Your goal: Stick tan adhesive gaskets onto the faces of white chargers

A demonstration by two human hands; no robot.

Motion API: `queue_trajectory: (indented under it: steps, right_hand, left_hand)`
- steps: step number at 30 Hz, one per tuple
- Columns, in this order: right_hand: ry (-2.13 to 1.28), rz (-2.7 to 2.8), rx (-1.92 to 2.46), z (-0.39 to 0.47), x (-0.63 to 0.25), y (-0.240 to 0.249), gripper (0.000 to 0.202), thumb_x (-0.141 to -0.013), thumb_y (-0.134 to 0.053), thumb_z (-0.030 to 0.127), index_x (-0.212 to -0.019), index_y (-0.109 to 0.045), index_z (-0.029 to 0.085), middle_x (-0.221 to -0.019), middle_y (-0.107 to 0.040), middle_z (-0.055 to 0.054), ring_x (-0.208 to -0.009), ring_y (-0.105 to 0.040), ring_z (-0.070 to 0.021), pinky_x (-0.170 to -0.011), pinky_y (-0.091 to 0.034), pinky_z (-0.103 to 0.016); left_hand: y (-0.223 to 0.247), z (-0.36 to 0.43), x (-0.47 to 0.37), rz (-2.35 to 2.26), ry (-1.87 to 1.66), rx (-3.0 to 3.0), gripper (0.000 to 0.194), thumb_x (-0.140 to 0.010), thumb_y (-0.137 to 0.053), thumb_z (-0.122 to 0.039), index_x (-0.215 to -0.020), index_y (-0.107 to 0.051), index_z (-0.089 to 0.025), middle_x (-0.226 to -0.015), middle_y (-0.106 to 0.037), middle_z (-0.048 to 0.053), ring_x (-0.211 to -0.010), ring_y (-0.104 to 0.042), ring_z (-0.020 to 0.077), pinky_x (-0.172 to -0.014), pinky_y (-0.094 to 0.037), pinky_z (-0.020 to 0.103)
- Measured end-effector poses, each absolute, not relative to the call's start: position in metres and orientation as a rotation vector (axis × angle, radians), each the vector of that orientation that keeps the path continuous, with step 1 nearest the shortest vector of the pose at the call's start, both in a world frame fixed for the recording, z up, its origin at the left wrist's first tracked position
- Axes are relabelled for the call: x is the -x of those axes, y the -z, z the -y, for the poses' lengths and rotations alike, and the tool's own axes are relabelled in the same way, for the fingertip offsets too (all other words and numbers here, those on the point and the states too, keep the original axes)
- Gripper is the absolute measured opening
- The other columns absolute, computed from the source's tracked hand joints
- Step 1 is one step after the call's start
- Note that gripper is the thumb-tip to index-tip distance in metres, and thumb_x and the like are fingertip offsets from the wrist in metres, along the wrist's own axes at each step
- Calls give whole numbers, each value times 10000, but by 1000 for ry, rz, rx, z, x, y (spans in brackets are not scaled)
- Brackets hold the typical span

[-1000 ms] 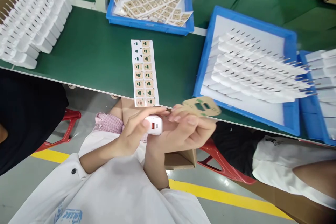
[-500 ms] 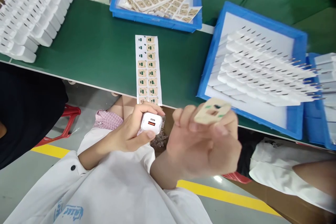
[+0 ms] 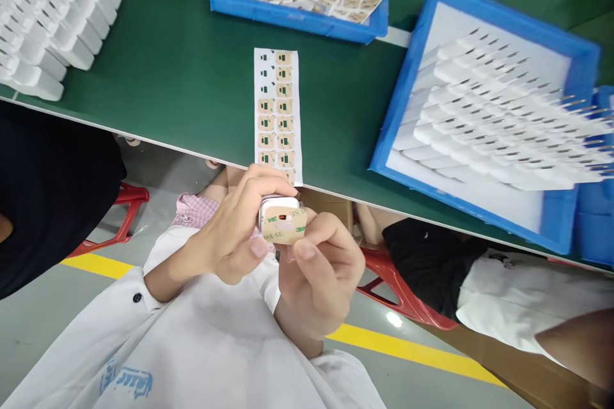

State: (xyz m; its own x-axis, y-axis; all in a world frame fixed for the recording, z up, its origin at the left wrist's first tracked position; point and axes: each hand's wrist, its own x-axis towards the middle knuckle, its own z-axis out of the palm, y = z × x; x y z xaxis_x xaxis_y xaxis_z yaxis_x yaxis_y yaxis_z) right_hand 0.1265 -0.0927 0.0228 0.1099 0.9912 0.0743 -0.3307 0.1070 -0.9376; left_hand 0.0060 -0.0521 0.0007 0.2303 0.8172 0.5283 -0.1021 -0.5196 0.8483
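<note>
My left hand (image 3: pixel 235 230) is closed round a white USB charger (image 3: pixel 268 201), its port end facing up. Between thumb and finger, my right hand (image 3: pixel 323 268) pinches a tan adhesive sticker (image 3: pixel 283 230) with green lettering and a small cut-out. The sticker lies over most of the charger's port face; whether it touches all of it I cannot tell. Just beyond my hands, a white sheet of stickers (image 3: pixel 275 121) rests on the green table, with a few bare spots in its upper left column.
Behind the sheet is a blue tray (image 3: pixel 297 22) of more sticker sheets. A larger blue tray (image 3: pixel 384 156) at right holds white chargers (image 3: pixel 499 108) with metal prongs; more chargers (image 3: pixel 71 32) stand at far left. People sit on both sides, near red stools (image 3: pixel 403 294).
My right hand has moved left and brought the sticker over the charger's port face. My left hand still holds the charger. The view has shifted slightly.
</note>
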Motion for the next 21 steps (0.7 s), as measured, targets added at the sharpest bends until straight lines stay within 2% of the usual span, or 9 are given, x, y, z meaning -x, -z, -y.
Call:
queue_trajectory:
  steps: [10,21]
  right_hand:
    - [-1226,948,936,88,-128,-27,292,-897,-686,314,-694,-494,232,-569,-407,61,-481,-349,-99,-453,-305,-242]
    - [-1234,947,881,89,-128,-27,270,-916,-673,278,-708,-510,227,-585,-396,59,-501,-327,-95,-475,-291,-236]
  left_hand:
    - [-2,52,-7,-648,-1408,-1723,444,-1020,-400,-579,-1257,-500,-217,-1150,-507,99,-1067,-544,262,-902,-518,459]
    - [-2,51,-8,-614,-1412,-1740,415,-1027,-397,-554,-1266,-486,-227,-1138,-506,95,-1050,-554,265,-901,-521,487]
